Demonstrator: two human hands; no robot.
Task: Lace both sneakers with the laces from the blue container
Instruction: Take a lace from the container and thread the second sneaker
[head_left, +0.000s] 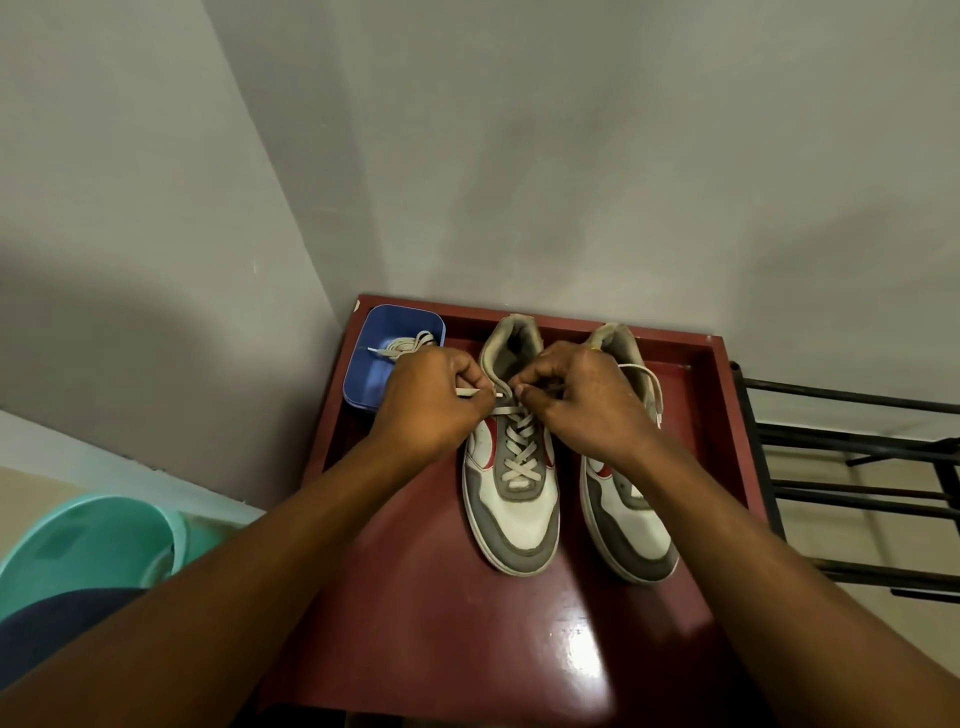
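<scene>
Tug unevenly and the lace (519, 447) may slip back out of the top eyelets of the crisscrossed sneaker (514, 519). Your left hand (436, 405) pinches one lace tip and your right hand (587, 400) pinches the other strand, both at the collar. The spare lace (405, 344) lies in the blue container (363, 379), just behind your left hand.

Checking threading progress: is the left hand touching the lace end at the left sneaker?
Touching. The head view shows the left hand pinching the lace end between curled fingers beside the left sneaker.

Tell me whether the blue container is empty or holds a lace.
Not empty: a coiled whitish lace lies inside the blue container, one tip pointing left.
</scene>
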